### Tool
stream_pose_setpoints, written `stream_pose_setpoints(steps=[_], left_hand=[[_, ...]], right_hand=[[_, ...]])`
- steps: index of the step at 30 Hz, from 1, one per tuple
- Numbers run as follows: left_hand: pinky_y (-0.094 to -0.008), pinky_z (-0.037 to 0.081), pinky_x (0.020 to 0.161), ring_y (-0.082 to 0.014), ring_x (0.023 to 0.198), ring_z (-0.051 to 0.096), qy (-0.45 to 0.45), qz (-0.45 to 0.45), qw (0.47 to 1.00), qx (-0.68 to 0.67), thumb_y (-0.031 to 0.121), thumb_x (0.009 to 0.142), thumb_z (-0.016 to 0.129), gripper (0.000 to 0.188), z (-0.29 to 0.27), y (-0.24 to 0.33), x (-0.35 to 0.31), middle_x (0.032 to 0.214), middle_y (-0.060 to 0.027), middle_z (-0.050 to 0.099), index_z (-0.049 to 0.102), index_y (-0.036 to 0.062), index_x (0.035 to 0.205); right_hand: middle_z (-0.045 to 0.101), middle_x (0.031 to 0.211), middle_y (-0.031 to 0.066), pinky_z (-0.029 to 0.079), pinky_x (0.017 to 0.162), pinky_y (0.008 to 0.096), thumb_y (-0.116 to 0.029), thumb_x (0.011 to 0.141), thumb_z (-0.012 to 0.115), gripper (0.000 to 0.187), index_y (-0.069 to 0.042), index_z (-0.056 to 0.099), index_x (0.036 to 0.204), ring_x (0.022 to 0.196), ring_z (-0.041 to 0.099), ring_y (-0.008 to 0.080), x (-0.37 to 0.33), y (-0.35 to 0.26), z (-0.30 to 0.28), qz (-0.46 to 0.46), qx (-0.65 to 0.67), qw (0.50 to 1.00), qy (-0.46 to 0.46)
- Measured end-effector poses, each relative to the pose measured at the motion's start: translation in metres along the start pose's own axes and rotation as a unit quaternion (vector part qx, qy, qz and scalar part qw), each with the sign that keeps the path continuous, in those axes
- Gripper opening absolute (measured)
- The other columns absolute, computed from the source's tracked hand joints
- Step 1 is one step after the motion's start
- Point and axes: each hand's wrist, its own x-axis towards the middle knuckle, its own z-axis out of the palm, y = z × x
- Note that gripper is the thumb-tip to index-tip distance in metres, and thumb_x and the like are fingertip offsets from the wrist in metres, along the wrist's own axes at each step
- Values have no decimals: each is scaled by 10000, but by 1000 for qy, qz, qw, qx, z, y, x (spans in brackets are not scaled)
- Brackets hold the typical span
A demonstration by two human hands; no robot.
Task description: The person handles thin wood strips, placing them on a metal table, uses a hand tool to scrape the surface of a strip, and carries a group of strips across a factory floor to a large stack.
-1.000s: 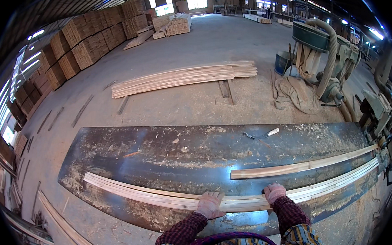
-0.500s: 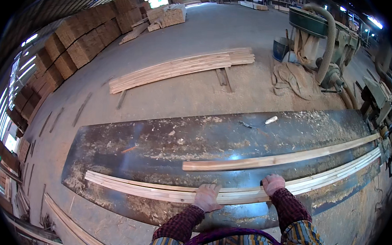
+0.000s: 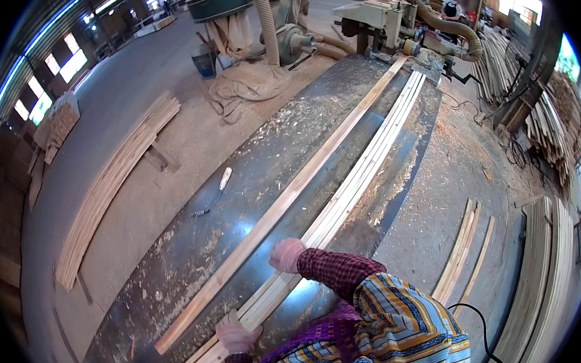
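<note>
Several wood strips (image 3: 366, 166) lie bundled on the worktop (image 3: 314, 116): our left hand (image 3: 236, 333) pinches its fingers across them, our right hand (image 3: 287, 255) curls at their edge (grip we cannot tell). Beside the strips, the lone board (image 3: 290, 196) now extends farther, likely easier to reach.

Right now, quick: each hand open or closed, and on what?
Left hand: closed on the wooden strips.
Right hand: curled at the same strips; whether it grips them can't be told.
</note>
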Motion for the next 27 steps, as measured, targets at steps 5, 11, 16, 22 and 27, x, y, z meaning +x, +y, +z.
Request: stream_pose_setpoints(steps=[5,11,16,22,27], left_hand=[[-450,405,1101,-291,1272,575,-40,-26,999,15,660,561,852,1069,-14,9,4,1331,-109,637,574,59,1400],[-474,433,1026,-320,1151,603,16,21,1000,-5,619,569,880,978,-13,5,3,1186,-108,647,591,71,1326],[-479,436,1016,-321,1119,608,22,2,1000,-9,605,572,885,924,-15,8,0,1163,-108,645,603,78,1277],[-486,444,1012,-328,1109,618,35,12,999,-17,609,591,865,895,-10,4,1,1143,-116,656,609,64,1252],[-490,456,997,-335,1085,629,16,12,999,-35,595,590,868,895,-6,-1,2,1130,-119,668,604,56,1255]], right_hand=[[735,996,155,567,882,516,-366,949,575,311,-127,764,1012,992,702,394,2,26,-1,-34,82,989,117],[711,1154,150,556,947,474,-319,901,634,351,-136,707,1191,1115,678,357,19,99,-91,96,-7,985,143],[649,1333,112,507,1028,431,-234,912,638,426,-139,630,1328,1298,595,283,47,115,-104,50,-227,961,150],[781,1105,106,584,829,478,-220,951,613,280,-140,760,1176,1012,750,315,122,65,-54,-62,-267,961,-22],[757,932,189,603,699,531,-188,905,621,254,-91,714,1120,865,746,417,112,-28,-20,-223,-127,966,-10]])
